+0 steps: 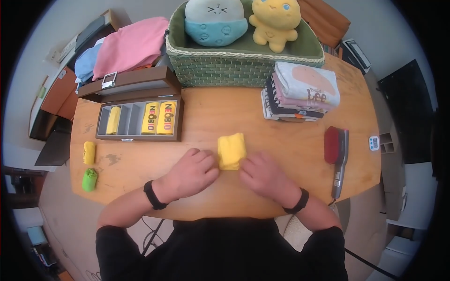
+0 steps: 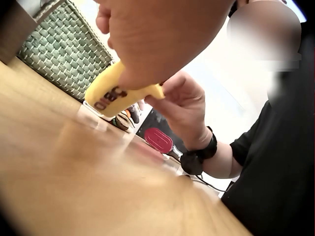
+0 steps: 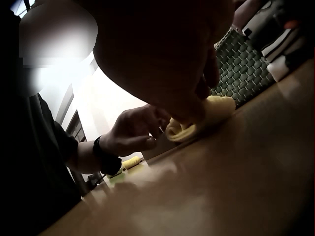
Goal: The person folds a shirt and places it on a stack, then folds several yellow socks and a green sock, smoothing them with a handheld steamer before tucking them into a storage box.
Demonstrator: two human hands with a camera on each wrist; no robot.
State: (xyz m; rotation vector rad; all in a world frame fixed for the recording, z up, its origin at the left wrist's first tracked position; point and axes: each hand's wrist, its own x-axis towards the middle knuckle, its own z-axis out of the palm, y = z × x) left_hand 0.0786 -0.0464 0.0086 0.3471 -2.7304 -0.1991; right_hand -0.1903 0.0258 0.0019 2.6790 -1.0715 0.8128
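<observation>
A folded yellow sock (image 1: pixel 231 151) lies on the table in front of the person, between the two hands; the left wrist view shows dark lettering on it. The left hand (image 1: pixel 190 173), fingers curled, grips its left edge. At the opposite edge, the right hand (image 1: pixel 265 174) pinches a near corner between thumb and fingers. From the right wrist, the sock (image 3: pixel 219 109) appears as a thick roll with layers showing at its end. Much of the left fingers' contact is hidden behind the hand in the left wrist view.
A brown compartment box (image 1: pixel 138 138) stands open at left, holding several yellow rolls. A yellow roll (image 1: pixel 89 153) and a green roll (image 1: pixel 89 180) lie nearby. Behind are a green basket (image 1: pixel 220 72) with plush toys and folded shirts (image 1: pixel 307 86). A red-headed brush (image 1: pixel 332 145) lies right.
</observation>
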